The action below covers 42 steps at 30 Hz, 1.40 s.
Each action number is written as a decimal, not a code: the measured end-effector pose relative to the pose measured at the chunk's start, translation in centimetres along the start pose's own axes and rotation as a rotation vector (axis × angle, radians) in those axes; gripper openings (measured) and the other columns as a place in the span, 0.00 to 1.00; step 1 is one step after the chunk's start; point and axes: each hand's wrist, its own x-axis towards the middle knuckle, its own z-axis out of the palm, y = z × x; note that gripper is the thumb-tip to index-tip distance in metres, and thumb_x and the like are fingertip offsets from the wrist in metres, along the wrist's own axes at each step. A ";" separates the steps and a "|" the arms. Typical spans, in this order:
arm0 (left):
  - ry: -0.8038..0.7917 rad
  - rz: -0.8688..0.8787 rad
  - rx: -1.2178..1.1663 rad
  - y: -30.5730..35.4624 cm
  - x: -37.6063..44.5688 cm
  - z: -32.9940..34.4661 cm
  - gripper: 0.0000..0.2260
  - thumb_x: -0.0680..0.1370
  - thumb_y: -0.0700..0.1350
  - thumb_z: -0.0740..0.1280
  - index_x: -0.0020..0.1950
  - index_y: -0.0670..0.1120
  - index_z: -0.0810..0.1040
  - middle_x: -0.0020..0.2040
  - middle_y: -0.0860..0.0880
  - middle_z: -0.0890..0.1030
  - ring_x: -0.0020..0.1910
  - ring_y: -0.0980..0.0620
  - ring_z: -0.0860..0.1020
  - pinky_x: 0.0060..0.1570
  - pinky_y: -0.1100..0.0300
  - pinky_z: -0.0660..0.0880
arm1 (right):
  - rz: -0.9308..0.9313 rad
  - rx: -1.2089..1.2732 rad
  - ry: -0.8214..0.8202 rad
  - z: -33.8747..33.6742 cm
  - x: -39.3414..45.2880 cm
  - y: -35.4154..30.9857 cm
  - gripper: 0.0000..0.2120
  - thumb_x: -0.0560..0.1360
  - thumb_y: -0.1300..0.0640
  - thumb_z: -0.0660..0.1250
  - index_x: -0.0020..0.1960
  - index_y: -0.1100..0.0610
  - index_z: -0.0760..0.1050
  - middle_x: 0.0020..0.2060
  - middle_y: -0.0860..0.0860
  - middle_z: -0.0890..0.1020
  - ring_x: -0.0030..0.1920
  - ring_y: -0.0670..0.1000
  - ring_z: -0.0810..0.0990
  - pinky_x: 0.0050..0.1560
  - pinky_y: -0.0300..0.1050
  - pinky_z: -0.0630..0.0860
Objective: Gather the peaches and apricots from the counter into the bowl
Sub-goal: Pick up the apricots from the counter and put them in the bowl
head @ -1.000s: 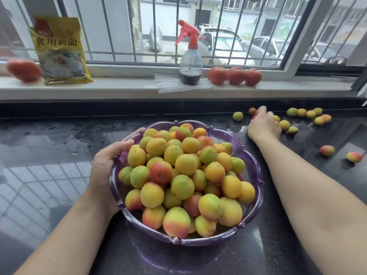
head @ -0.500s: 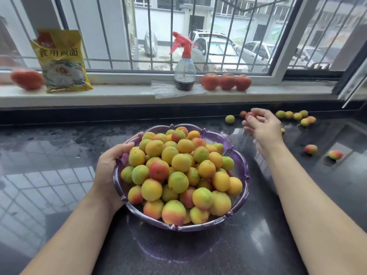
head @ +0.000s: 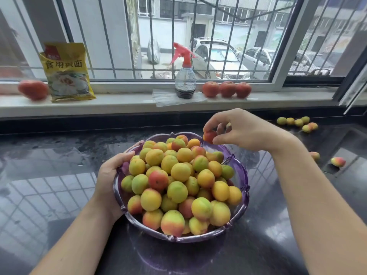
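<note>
My left hand [head: 111, 175] is clamped on the left rim of the purple bowl [head: 243, 187], fingers curled over the edge, thumb out of sight. The bowl sits near the middle of the dark table [head: 49, 175] and is heaped: the fruit pile [head: 178, 181] rises above the rim, and that is my main worry. Anything dropped onto the mound could roll off the far side, or knock a neighbour loose and send it across the table.

Further right, my right hand [head: 244, 132] hovers over the bowl's far-right rim with a narrow grip, thumb and fingertips pinching one small red fruit [head: 210, 136]. It hangs almost exactly above the rim, so I judge that letting go here risks it striking the edge and bouncing outward. A second fruit may be tucked behind the fingers; I cannot tell.

Toward the table's right edge, a loose cluster [head: 297, 122] lies against the back wall, and two more blushed fruits [head: 338, 161] sit nearer me. They are round and free, so a careless sweep could scatter them.
</note>
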 end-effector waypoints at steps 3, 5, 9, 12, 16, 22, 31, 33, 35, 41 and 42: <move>-0.005 0.001 0.001 0.0 0.1 -0.4 0.23 0.83 0.52 0.59 0.73 0.41 0.79 0.70 0.34 0.81 0.67 0.31 0.80 0.66 0.31 0.77 | -0.012 -0.065 -0.005 0.7 0.5 0.7 0.13 0.72 0.59 0.77 0.53 0.44 0.83 0.38 0.34 0.81 0.42 0.38 0.78 0.45 0.39 0.76; -0.011 0.003 0.001 -0.1 0.3 -0.5 0.22 0.83 0.52 0.59 0.69 0.42 0.83 0.68 0.35 0.82 0.66 0.31 0.81 0.66 0.31 0.77 | -0.021 -0.111 -0.020 1.2 0.7 0.9 0.13 0.73 0.59 0.76 0.53 0.44 0.83 0.40 0.32 0.81 0.46 0.32 0.76 0.45 0.29 0.69; -0.017 0.004 0.011 0.0 0.3 -0.5 0.22 0.83 0.52 0.58 0.67 0.42 0.85 0.68 0.34 0.82 0.64 0.31 0.82 0.67 0.31 0.76 | -0.044 -0.137 -0.042 2.0 1.1 1.0 0.14 0.73 0.57 0.76 0.55 0.43 0.83 0.48 0.37 0.82 0.53 0.39 0.78 0.51 0.34 0.71; -0.022 0.025 -0.011 -0.1 0.2 -0.3 0.21 0.83 0.51 0.58 0.65 0.44 0.85 0.66 0.35 0.83 0.61 0.32 0.84 0.61 0.32 0.80 | -0.052 -0.152 -0.059 2.3 1.3 1.0 0.14 0.74 0.57 0.76 0.57 0.44 0.83 0.51 0.39 0.80 0.55 0.44 0.76 0.56 0.45 0.75; -0.010 0.012 0.001 0.0 -0.1 0.0 0.21 0.83 0.51 0.59 0.65 0.43 0.86 0.65 0.34 0.83 0.59 0.32 0.84 0.58 0.33 0.82 | -0.080 -0.160 -0.047 2.2 1.2 1.0 0.13 0.74 0.58 0.76 0.56 0.46 0.84 0.52 0.42 0.79 0.54 0.45 0.76 0.58 0.50 0.76; -0.001 0.000 -0.002 0.1 -0.3 0.2 0.24 0.83 0.51 0.60 0.75 0.42 0.77 0.68 0.34 0.81 0.65 0.30 0.81 0.60 0.31 0.81 | -0.121 -0.174 -0.022 2.2 1.2 0.5 0.14 0.74 0.61 0.75 0.58 0.49 0.85 0.53 0.43 0.79 0.54 0.46 0.78 0.59 0.50 0.77; 0.011 0.054 0.014 0.1 0.0 0.4 0.19 0.81 0.50 0.59 0.57 0.46 0.90 0.59 0.38 0.87 0.53 0.37 0.87 0.49 0.41 0.85 | -0.052 -0.151 -0.101 2.1 1.2 0.9 0.13 0.78 0.56 0.72 0.61 0.47 0.83 0.53 0.43 0.79 0.53 0.45 0.78 0.57 0.48 0.78; 0.023 0.067 0.009 0.1 0.1 0.5 0.19 0.81 0.49 0.59 0.54 0.46 0.90 0.57 0.39 0.87 0.51 0.39 0.88 0.47 0.42 0.86 | -0.037 -0.024 0.014 2.2 1.7 1.1 0.11 0.80 0.55 0.69 0.61 0.47 0.82 0.50 0.43 0.80 0.49 0.43 0.80 0.52 0.42 0.77; 0.036 0.064 0.008 0.1 0.1 0.5 0.19 0.81 0.49 0.60 0.60 0.44 0.88 0.57 0.37 0.87 0.51 0.37 0.88 0.47 0.41 0.86 | -0.028 0.012 0.117 2.8 2.6 1.3 0.10 0.80 0.56 0.68 0.59 0.47 0.83 0.47 0.45 0.80 0.45 0.43 0.79 0.48 0.38 0.75; 0.069 0.075 0.026 0.1 -0.1 0.8 0.19 0.83 0.49 0.60 0.59 0.40 0.86 0.52 0.36 0.87 0.45 0.37 0.88 0.40 0.42 0.86 | 0.024 0.039 0.063 3.8 5.2 0.9 0.04 0.74 0.60 0.75 0.48 0.52 0.85 0.41 0.49 0.83 0.39 0.45 0.83 0.46 0.46 0.82; 0.071 0.074 0.029 0.1 -0.1 0.8 0.19 0.83 0.49 0.60 0.61 0.40 0.86 0.53 0.36 0.87 0.46 0.37 0.88 0.41 0.42 0.86 | 0.005 0.065 0.068 3.6 5.2 0.9 0.04 0.74 0.61 0.76 0.46 0.53 0.86 0.43 0.48 0.82 0.38 0.43 0.81 0.45 0.42 0.81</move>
